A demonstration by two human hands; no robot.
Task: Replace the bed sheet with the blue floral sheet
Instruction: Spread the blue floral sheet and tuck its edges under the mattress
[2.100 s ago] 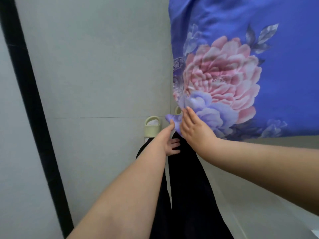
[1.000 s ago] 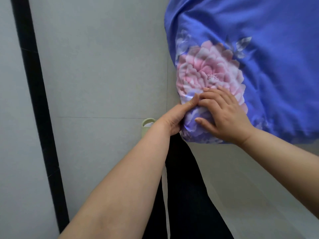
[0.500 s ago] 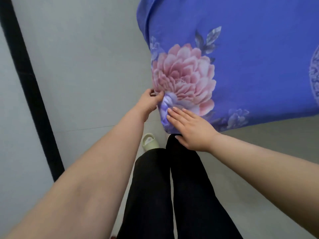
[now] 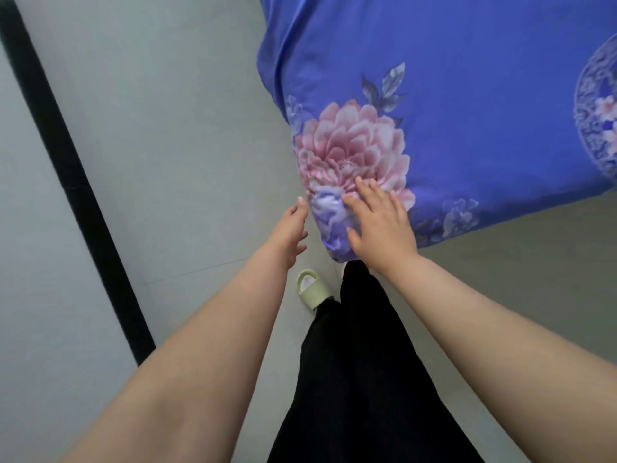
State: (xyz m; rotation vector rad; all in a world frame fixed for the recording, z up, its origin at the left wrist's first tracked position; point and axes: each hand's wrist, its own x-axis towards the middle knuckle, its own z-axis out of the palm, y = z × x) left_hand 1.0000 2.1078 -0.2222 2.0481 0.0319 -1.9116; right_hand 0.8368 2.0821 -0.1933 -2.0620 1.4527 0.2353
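Nearest the camera, two bare forearms reach forward over a pair of loose black trousers (image 4: 360, 379). Just past the trouser hem, a pale green rubber slipper (image 4: 312, 289) stands on the light grey tiled floor (image 4: 173, 182), and a black strip (image 4: 76, 195) crosses the floor diagonally at the left.

Farther out, the left hand (image 4: 289, 232) hangs over the floor with its fingers relaxed and a little spread; its grip is wide and holds nothing. Its fingertips come just beside the edge of the sheet's corner, though whether they touch the cloth cannot be told.

The right hand (image 4: 380, 225) lies flat, palm down, on the corner of the blue satin bed sheet with pink peony print (image 4: 467, 105). Its fingers are straight and splayed, pressing on the lilac and pink bloom without curling round the fabric.

The sheet is spread over the bed, filling the upper right of the view, and its corner hangs down to a point just above the trousers. A round white-and-blue medallion pattern (image 4: 597, 118) shows at the far right edge.
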